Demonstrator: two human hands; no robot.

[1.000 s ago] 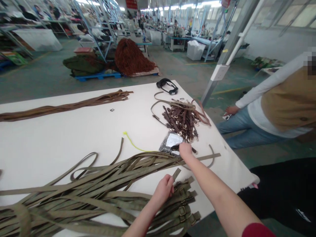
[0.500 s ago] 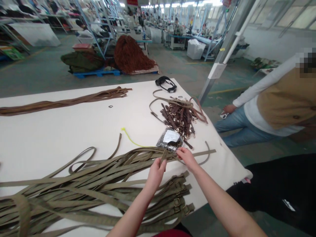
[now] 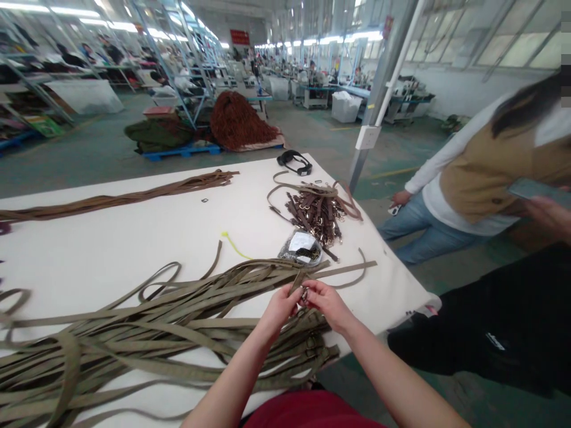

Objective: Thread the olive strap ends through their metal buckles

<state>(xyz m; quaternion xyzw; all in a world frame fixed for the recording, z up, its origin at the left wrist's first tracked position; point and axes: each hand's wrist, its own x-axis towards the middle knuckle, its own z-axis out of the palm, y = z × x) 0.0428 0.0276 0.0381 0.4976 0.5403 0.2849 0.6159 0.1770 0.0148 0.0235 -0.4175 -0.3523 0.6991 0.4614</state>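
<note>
My left hand [image 3: 280, 306] is closed on the end of an olive webbing strap [image 3: 297, 280]. Close beside it, the fingers of my right hand [image 3: 328, 304] pinch a small metal buckle [image 3: 304, 295] against the strap end; whether the strap passes through it I cannot tell. Under and left of my hands lies a long heap of olive straps [image 3: 178, 303], some with metal buckles at their right ends. Just beyond my hands rests a clear plastic bag [image 3: 301, 246] of dark metal parts with a white label.
Brown straps with metal clasps [image 3: 316, 211] are piled at the table's [image 3: 151, 238] right, near black goggles [image 3: 294, 162]. A brown strap bundle [image 3: 120, 195] lies along the far edge. At right stands a person in a tan vest [image 3: 479, 172]; another person's hand [image 3: 551, 211] holds a phone.
My right hand has come from beside the plastic bag to my left hand, with a metal buckle now between its fingers. The view has tilted up, and a hand with a phone has appeared at right.
</note>
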